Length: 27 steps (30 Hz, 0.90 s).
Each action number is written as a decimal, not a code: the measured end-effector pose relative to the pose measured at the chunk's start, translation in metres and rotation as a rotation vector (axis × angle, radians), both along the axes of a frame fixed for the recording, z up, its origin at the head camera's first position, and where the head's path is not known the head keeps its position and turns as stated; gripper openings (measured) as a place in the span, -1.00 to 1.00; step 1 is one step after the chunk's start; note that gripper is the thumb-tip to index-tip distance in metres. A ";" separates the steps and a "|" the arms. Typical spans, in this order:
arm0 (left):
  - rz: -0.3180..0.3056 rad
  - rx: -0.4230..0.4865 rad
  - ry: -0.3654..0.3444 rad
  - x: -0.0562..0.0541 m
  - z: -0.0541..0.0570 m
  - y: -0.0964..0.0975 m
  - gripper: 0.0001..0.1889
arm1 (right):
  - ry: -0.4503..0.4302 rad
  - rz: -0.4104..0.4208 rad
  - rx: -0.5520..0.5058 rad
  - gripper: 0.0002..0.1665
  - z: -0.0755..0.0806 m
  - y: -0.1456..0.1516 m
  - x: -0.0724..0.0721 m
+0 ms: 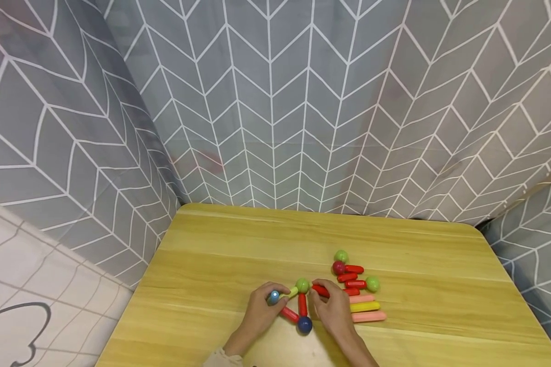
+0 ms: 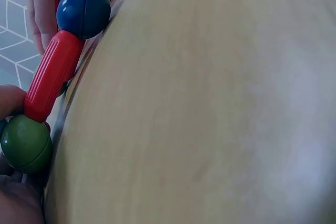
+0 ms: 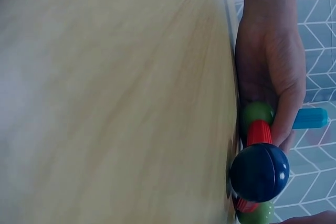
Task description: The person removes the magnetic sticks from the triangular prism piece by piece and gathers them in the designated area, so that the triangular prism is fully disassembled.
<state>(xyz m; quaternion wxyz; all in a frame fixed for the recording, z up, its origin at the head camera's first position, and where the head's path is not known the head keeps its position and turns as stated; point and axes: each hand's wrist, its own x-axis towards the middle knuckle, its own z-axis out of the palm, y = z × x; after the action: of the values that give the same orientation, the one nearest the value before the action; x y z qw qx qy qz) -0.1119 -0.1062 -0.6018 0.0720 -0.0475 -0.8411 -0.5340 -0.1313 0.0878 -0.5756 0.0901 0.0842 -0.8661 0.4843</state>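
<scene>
A triangle of rods and balls lies on the table. My left hand (image 1: 263, 307) grips its left corner, a green ball (image 2: 26, 144) with a blue rod (image 3: 310, 118) standing up from it. A yellow-green rod (image 1: 290, 293) runs from that corner to another green ball (image 1: 302, 285). Red rods (image 1: 302, 305) join both corners to a dark blue ball (image 1: 305, 324) at the near point. My right hand (image 1: 332, 308) pinches a red rod (image 1: 320, 290) beside the far green ball; whether they touch I cannot tell.
Right of my right hand lie several short red rods (image 1: 355, 284), pink rods (image 1: 369, 316) and a yellow rod (image 1: 365, 306). A dark red ball (image 1: 339, 267) and loose green balls (image 1: 373, 283) are among them. A patterned curtain (image 1: 284, 102) hangs behind the wooden table (image 1: 220, 244).
</scene>
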 end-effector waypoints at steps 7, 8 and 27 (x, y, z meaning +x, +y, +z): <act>-0.106 0.016 -0.027 0.004 0.000 -0.006 -0.80 | 0.083 -0.044 0.016 -0.75 0.000 0.003 0.004; -0.129 0.013 -0.033 0.004 0.001 -0.008 -0.78 | 0.083 -0.060 0.012 -0.74 0.000 0.004 0.004; -0.328 -0.082 -0.064 0.005 0.009 -0.022 -0.64 | -0.169 -0.059 -0.176 -0.70 0.012 0.039 0.018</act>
<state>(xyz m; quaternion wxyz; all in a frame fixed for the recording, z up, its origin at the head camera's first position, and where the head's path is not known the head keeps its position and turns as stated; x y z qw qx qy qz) -0.1071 -0.1278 -0.5924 -0.0450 -0.1698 -0.8451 -0.5050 -0.1130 0.1264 -0.5637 0.0380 0.0093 -0.8270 0.5608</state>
